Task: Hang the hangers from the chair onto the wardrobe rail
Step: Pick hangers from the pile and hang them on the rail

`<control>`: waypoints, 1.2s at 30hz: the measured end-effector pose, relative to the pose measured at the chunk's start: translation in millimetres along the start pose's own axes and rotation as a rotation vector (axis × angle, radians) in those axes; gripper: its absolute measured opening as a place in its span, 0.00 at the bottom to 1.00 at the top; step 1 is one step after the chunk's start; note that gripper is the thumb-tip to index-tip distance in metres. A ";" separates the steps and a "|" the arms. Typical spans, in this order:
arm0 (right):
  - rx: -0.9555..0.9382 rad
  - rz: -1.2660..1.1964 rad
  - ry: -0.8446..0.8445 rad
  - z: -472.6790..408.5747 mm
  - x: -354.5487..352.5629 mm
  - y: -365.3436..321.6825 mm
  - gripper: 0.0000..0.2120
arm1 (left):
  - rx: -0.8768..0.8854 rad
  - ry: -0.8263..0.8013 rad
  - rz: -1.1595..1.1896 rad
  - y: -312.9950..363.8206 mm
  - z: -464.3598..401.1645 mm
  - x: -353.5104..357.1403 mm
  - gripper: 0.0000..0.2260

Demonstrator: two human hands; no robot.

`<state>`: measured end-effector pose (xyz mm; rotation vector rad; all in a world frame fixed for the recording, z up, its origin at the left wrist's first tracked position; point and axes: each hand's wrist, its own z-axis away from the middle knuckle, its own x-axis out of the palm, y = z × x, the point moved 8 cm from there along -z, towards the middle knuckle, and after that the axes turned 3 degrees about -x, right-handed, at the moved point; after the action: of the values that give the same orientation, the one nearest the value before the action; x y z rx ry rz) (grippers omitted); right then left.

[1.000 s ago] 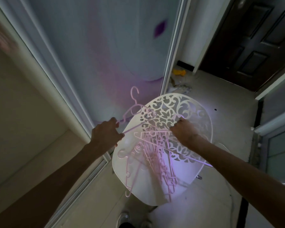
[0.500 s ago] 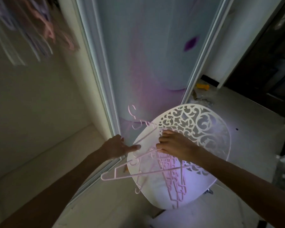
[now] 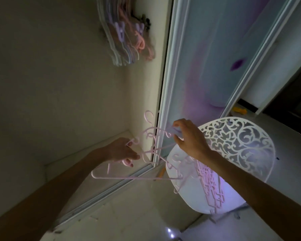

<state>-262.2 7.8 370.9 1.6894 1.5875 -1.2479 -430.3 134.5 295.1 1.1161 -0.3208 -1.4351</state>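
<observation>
My left hand (image 3: 120, 152) curls its fingers (image 3: 129, 161) around the neck of a thin pink hanger (image 3: 137, 178), and my right hand (image 3: 188, 138) pinches a second hook area just beside it, above the chair (image 3: 236, 153). The held hanger's long bar runs roughly level below both hands, from under the left fingers towards the chair seat. What the coming move turns on, I judge, is that the hung hangers (image 3: 123, 37) lie up and away from my fingers, well apart, nearer the left hand; the rail itself I cannot make out. A tangled pink pile (image 3: 210, 188) lies on the seat under my right wrist, slender and easily snagged.
</observation>
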 end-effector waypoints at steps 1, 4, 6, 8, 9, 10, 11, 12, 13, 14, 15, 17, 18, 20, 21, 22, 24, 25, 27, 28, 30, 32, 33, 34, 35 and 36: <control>0.105 -0.061 -0.103 -0.9 10.6 -9.2 0.14 | 0.006 0.009 0.007 -12.2 21.6 -10.6 0.19; 0.309 -0.222 -0.682 11.8 65.4 -38.5 0.20 | 0.052 0.079 0.024 -30.4 70.3 -39.3 0.20; 0.293 -0.256 -0.983 27.0 90.7 -73.4 0.33 | 0.098 0.150 0.048 -38.3 98.1 -63.4 0.16; 0.270 -0.353 -1.019 28.0 99.1 -96.9 0.30 | 0.129 0.204 0.080 -44.0 121.5 -86.6 0.12; 0.281 -0.434 -0.955 23.1 96.8 -104.9 0.21 | 0.134 0.215 0.080 -46.4 129.9 -95.1 0.11; 0.275 -0.507 -0.878 14.2 92.0 -116.6 0.14 | 0.132 0.240 0.075 -49.9 143.3 -105.2 0.09; 0.264 -0.583 -0.804 5.4 86.7 -124.7 0.12 | 0.121 0.267 0.064 -54.6 150.7 -113.9 0.06; 0.237 -0.620 -0.743 -4.6 78.7 -132.9 0.12 | 0.107 0.318 0.045 -58.3 157.3 -124.6 0.04; 0.201 -0.638 -0.696 -15.6 69.9 -141.8 0.12 | 0.092 0.385 0.044 -62.1 161.3 -138.3 0.08; 0.175 -0.628 -0.666 -21.9 63.3 -146.0 0.11 | 0.049 0.429 0.090 -69.1 161.4 -148.3 0.12; 0.140 -0.602 -0.651 -31.8 56.7 -153.1 0.10 | -0.008 0.456 0.200 -79.0 161.7 -161.5 0.15; 0.098 -0.489 -0.649 -45.9 46.6 -155.5 0.10 | -0.090 0.516 0.409 -94.8 162.6 -183.6 0.17; 0.071 -0.395 -0.645 -56.9 39.4 -155.9 0.10 | -0.115 0.579 0.460 -98.9 165.7 -199.2 0.18; 0.041 -0.183 -0.629 -74.6 25.4 -153.4 0.11 | -0.111 0.685 0.499 -102.1 170.4 -229.5 0.20; 0.049 -0.094 -0.622 -80.4 19.3 -150.4 0.12 | -0.110 0.722 0.519 -103.2 172.8 -241.0 0.20; 0.073 -0.040 -0.615 -87.5 13.7 -146.6 0.13 | -0.118 0.760 0.549 -103.4 175.3 -251.3 0.20; 0.130 -0.030 -0.599 -105.2 5.5 -140.2 0.13 | -0.155 0.805 0.634 -104.0 174.9 -266.9 0.15; 0.147 -0.064 -0.586 -118.7 2.8 -138.2 0.13 | -0.168 0.820 0.682 -101.0 171.3 -275.5 0.11; 0.175 -0.158 -0.546 -147.3 -1.8 -136.8 0.11 | -0.159 0.864 0.757 -90.3 164.1 -288.6 0.12; 0.187 -0.197 -0.526 -163.5 -4.5 -137.5 0.10 | -0.147 0.875 0.783 -83.1 158.2 -294.9 0.13; 0.219 -0.267 -0.500 -198.1 -9.5 -140.0 0.07 | -0.125 0.890 0.779 -68.1 140.7 -311.9 0.14; 0.265 -0.368 -0.489 -231.1 -12.0 -141.6 0.07 | -0.115 0.911 0.753 -50.4 124.5 -329.8 0.14; 0.278 -0.415 -0.478 -244.6 -12.7 -143.2 0.07 | -0.112 0.902 0.755 -43.8 115.9 -335.8 0.13; 0.277 -0.440 -0.456 -264.6 -15.2 -144.8 0.07 | -0.098 0.894 0.779 -33.0 107.6 -344.3 0.13; 0.275 -0.452 -0.431 -281.0 -16.3 -145.7 0.07 | -0.072 0.881 0.799 -24.5 99.8 -350.4 0.13; 0.271 -0.452 -0.399 -298.3 -17.9 -147.0 0.08 | -0.044 0.859 0.804 -14.7 93.5 -355.5 0.14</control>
<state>-318.5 280.2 554.1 1.1424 1.6487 -1.9597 -579.4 413.1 483.5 1.2578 -0.0872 -0.2022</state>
